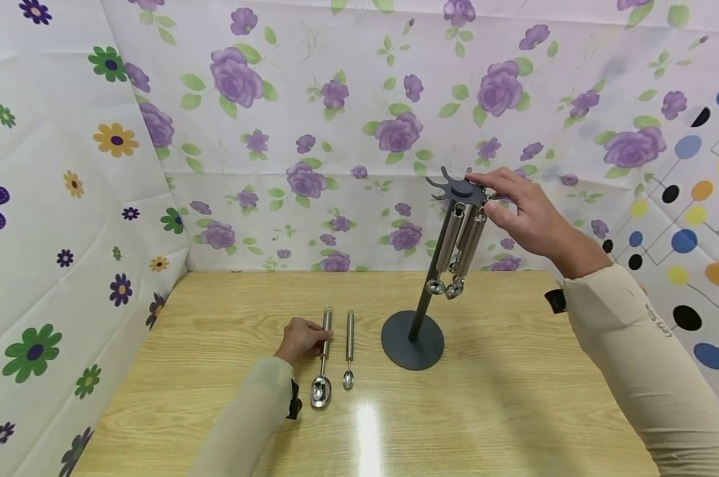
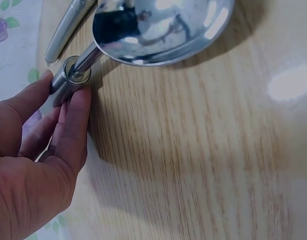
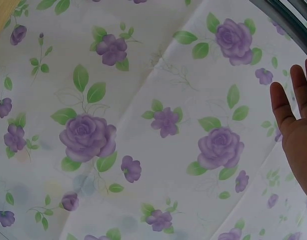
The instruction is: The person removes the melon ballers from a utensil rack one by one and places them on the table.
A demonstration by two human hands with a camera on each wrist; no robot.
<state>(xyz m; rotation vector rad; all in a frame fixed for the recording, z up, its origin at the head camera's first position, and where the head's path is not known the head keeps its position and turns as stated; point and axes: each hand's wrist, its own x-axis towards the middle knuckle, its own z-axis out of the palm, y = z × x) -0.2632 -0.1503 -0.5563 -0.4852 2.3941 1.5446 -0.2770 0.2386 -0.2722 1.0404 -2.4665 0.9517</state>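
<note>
My left hand (image 1: 302, 339) pinches the tubular handle of a metal ice-cream scoop (image 1: 320, 391) on the table, thumb on one side and fingers on the other. Its broad shiny bowl (image 2: 163, 30) fills the top of the left wrist view. To its right lies a thinner metal scoop (image 1: 349, 379) with a small bowl. My right hand (image 1: 529, 211) is at the top of a dark stand (image 1: 418, 324), index finger over the hooks and thumb beside a hanging handle. Several metal scoops (image 1: 450, 242) hang there. In the right wrist view the hand's visible fingers (image 3: 281, 102) are straight.
The wooden table (image 1: 216, 411) carries the stand on its round base, right of the two lying scoops. A flower-printed cloth (image 1: 312, 132) hangs behind the table, with more patterned cloth at both sides.
</note>
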